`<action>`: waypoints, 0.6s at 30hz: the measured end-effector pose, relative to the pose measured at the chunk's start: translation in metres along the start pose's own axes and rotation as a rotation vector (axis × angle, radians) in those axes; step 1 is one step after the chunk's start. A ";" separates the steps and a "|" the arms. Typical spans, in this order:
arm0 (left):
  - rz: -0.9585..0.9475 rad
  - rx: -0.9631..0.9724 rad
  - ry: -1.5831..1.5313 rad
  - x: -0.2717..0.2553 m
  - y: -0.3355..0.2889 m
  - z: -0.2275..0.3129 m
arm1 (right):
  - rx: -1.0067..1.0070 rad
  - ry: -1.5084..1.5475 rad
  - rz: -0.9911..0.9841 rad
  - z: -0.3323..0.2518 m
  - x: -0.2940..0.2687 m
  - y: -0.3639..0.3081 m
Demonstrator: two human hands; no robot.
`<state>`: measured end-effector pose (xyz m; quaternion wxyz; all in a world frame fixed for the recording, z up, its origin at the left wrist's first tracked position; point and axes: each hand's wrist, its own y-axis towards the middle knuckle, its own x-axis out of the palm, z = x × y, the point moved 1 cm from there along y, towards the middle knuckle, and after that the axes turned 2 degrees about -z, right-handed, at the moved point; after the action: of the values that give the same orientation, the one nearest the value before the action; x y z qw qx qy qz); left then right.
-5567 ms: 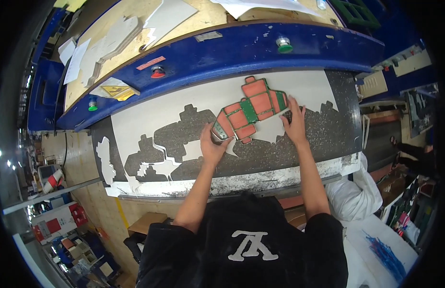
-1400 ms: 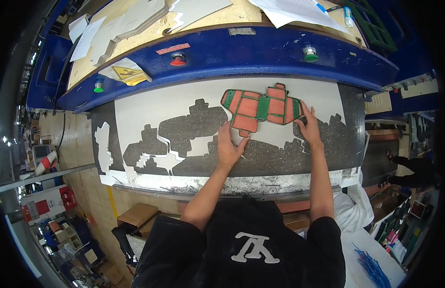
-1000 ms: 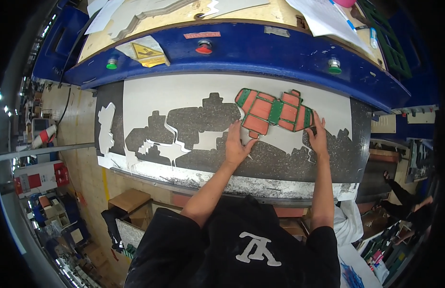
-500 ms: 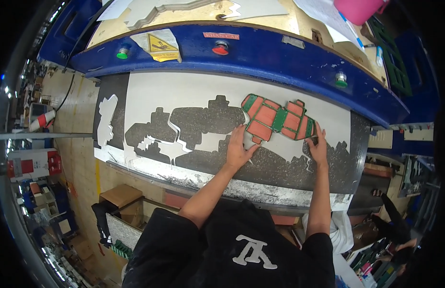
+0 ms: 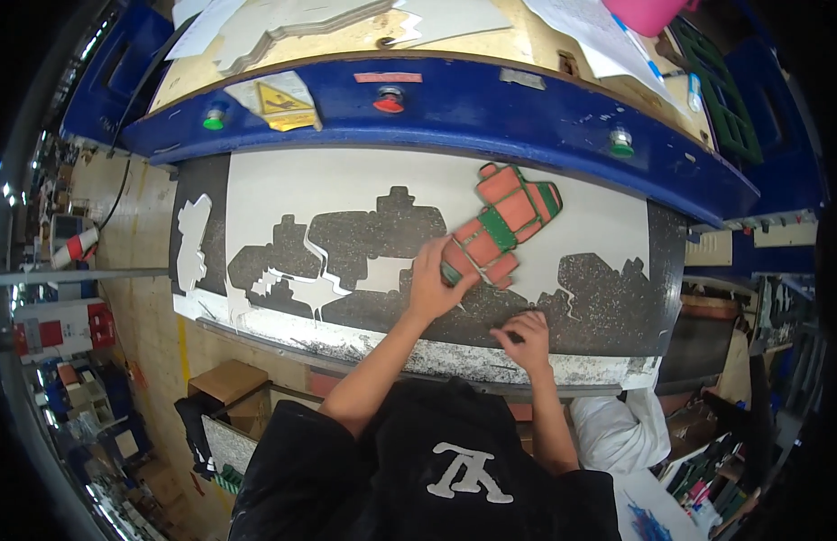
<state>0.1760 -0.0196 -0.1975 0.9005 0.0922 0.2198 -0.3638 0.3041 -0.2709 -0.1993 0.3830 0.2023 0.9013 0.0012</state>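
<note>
A cutting die with a green frame and coral-red foam pads stands tilted across a white sheet on the press bed. My left hand grips its lower-left end, thumb on the near side and fingers behind. Off the die, my right hand hovers near the front of the bed with fingers loosely curled and thumb apart, seemingly holding nothing. Left of the die, stepped openings in the sheet show the dark speckled cutting board. Thin white scraps cling between the openings.
A blue press beam with a red button and two green buttons spans the far side. On its top lie stacked grey-white cut pieces, papers and a pink object. A loose white offcut lies at the bed's left end.
The die has turned to a steeper slant, its far end swinging up and away. My right hand has let go of its right end and drawn back toward me. My left hand keeps hold.
</note>
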 end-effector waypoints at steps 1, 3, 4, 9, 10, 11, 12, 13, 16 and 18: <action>0.044 0.120 0.040 -0.003 -0.009 0.004 | 0.090 0.072 0.100 -0.001 0.000 0.001; 0.128 0.228 0.121 -0.007 -0.018 0.008 | 0.194 0.043 0.260 0.007 -0.007 0.016; 0.078 0.184 0.121 -0.008 -0.016 0.008 | 0.228 0.027 0.432 0.014 -0.013 0.026; 0.040 0.002 0.114 -0.010 -0.005 0.002 | 0.326 -0.186 0.596 0.068 -0.046 0.076; 0.054 0.008 0.096 -0.009 -0.005 0.000 | 0.309 -0.180 0.516 0.079 -0.052 0.083; 0.054 0.028 0.102 -0.008 -0.008 -0.002 | 0.305 -0.170 0.437 0.087 -0.056 0.087; 0.078 0.010 0.222 -0.006 -0.012 -0.004 | 0.292 -0.175 0.435 0.093 -0.060 0.088; 0.102 -0.012 0.338 -0.003 -0.018 -0.006 | 0.298 -0.190 0.371 0.099 -0.064 0.090; 0.186 -0.016 0.375 0.011 -0.032 -0.010 | 0.300 -0.166 0.256 0.110 -0.072 0.093; 0.236 0.030 0.347 0.017 -0.035 -0.013 | 0.313 -0.119 0.209 0.115 -0.074 0.094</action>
<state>0.1582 -0.0507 -0.2166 0.8841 0.1919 0.3538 -0.2376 0.4640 -0.2292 -0.2153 0.3973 0.3515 0.8403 -0.1114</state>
